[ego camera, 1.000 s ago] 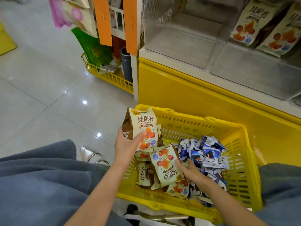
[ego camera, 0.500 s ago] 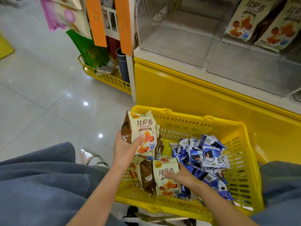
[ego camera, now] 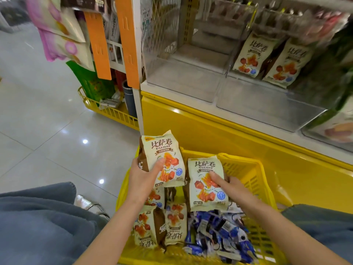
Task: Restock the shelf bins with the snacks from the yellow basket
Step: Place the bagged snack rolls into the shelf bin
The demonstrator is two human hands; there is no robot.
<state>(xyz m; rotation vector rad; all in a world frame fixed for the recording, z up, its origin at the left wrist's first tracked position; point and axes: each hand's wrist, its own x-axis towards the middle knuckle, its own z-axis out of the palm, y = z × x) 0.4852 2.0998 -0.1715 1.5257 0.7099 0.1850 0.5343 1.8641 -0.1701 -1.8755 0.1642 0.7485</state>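
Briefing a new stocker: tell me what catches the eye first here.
Two cream Bisajuan snack packs, one in the left hand, one in the right hand, held above the yellow basket. Below lie more such packs beside blue-and-white sachets. Upper right, a clear shelf bin holds two matching packs.

A shop: clear shelf bins [ego camera: 181, 79] of packaged snacks [ego camera: 248, 56]; hanging bags [ego camera: 57, 35]; yellow basket [ego camera: 241, 160]; tiled floor [ego camera: 38, 121]
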